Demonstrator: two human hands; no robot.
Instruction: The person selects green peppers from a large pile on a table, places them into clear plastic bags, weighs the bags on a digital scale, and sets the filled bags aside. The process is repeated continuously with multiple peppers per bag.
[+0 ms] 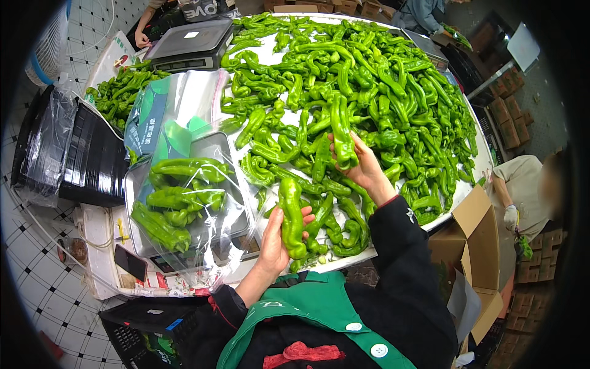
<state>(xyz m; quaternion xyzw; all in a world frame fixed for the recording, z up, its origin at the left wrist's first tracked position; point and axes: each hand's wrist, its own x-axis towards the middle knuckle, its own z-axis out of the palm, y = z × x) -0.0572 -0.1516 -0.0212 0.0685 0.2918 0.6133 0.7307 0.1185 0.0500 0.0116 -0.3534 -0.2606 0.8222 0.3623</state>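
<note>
My left hand [275, 244] holds a long green pepper [291, 217] upright by its lower half, near the table's front edge. Farther forward and to the right, my right hand [366, 168] grips another green pepper [342, 131] by its lower end. Beneath and beyond both hands spreads a large heap of loose green peppers [392, 92]. Left of my left hand, a clear plastic bag [216, 184] with several green peppers [177, 198] inside lies on the metal pan [140, 184] of a weighing scale.
Printed plastic bags [152, 110] lie behind the scale, near a second scale [191, 41]. A smartphone [131, 263] rests at the front left. An open cardboard box [484, 240] stands at my right. People work around the table, one wearing a glove [510, 217]. A black crate [147, 318] sits below.
</note>
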